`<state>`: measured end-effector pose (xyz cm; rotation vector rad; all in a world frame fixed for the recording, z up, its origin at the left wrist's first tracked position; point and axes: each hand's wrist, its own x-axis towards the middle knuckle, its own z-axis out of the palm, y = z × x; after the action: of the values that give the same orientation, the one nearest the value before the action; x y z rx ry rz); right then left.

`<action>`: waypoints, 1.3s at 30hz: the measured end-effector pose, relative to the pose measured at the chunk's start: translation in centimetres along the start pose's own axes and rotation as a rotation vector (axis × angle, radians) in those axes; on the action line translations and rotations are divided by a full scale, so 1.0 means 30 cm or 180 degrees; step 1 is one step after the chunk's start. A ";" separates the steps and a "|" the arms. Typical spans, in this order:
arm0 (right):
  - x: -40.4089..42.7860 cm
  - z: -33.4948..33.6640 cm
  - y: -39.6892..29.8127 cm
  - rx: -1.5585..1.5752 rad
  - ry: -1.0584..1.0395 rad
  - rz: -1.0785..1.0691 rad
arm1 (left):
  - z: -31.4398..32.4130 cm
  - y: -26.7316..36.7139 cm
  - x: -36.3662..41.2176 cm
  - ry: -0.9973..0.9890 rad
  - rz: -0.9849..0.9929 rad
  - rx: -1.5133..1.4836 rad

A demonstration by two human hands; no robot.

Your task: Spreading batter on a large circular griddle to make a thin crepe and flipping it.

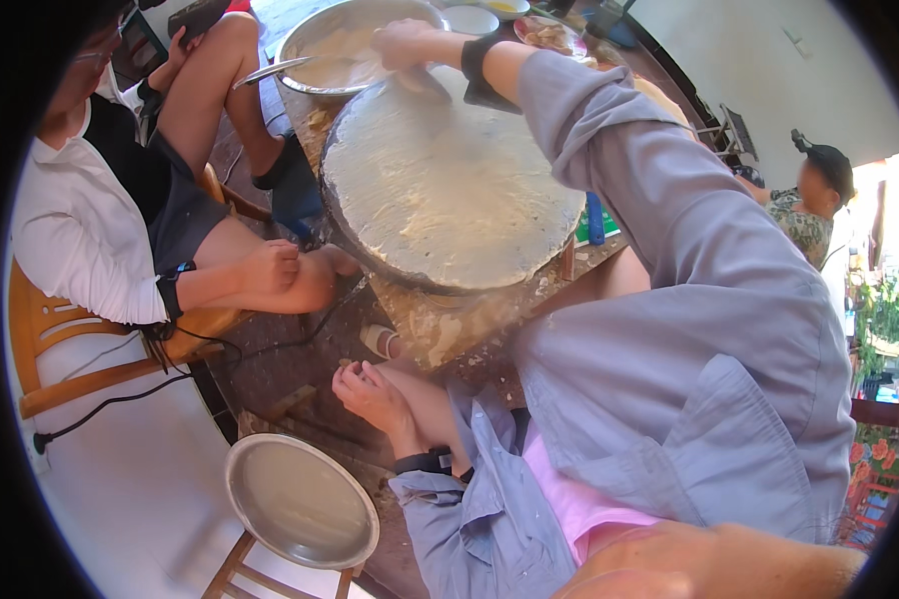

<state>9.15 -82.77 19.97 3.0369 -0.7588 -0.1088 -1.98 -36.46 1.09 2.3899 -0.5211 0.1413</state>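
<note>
A round griddle (pixel 335 217) with a dark rim bears a wide, pale layer of batter (pixel 419 187), and steam blurs its middle. At its far edge my right hand (pixel 404 45) grips a flat spreader (pixel 425 84), whose blade rests on or just above the batter. Beyond the griddle, close to that hand, stands a metal basin (pixel 285 56) of batter with a ladle (pixel 270 73) leaning over its rim. My left hand (pixel 367 397) lies by my knee, away from the griddle, its fingers loosely curled and apart. I see nothing clearly held in it.
The griddle sits over a worn table (pixel 449 326). A person (pixel 112 195) sits on a wooden chair at left, knees near the griddle. A metal basin (pixel 300 502) stands on another chair. Cables (pixel 112 400) run along the floor. Plates (pixel 547 36) stand beyond; another person (pixel 805 198) is at right.
</note>
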 end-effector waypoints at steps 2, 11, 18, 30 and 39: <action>-0.025 -0.008 -0.002 -0.0177 0.0131 -0.0211 | 0.000 -0.011 -0.004 -0.0025 -0.0025 0.0051; -0.143 -0.009 0.165 -0.0449 -0.0037 0.0400 | 0.000 -0.015 -0.013 -0.0033 -0.0006 0.0021; -0.153 -0.024 -0.087 -0.0059 0.0221 -0.0225 | -0.002 0.020 -0.013 -0.0021 -0.0034 0.0013; -0.307 0.045 -0.259 -0.0817 0.0956 -0.2466 | -0.009 0.010 -0.022 -0.0050 -0.0090 0.0042; -0.265 0.034 -0.151 -0.0879 0.1215 -0.1821 | -0.007 0.012 -0.026 -0.0050 -0.0023 0.0093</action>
<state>4.22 -75.02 19.35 2.7758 0.1445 0.3252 -2.83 -36.32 1.26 2.4228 -0.5210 0.1280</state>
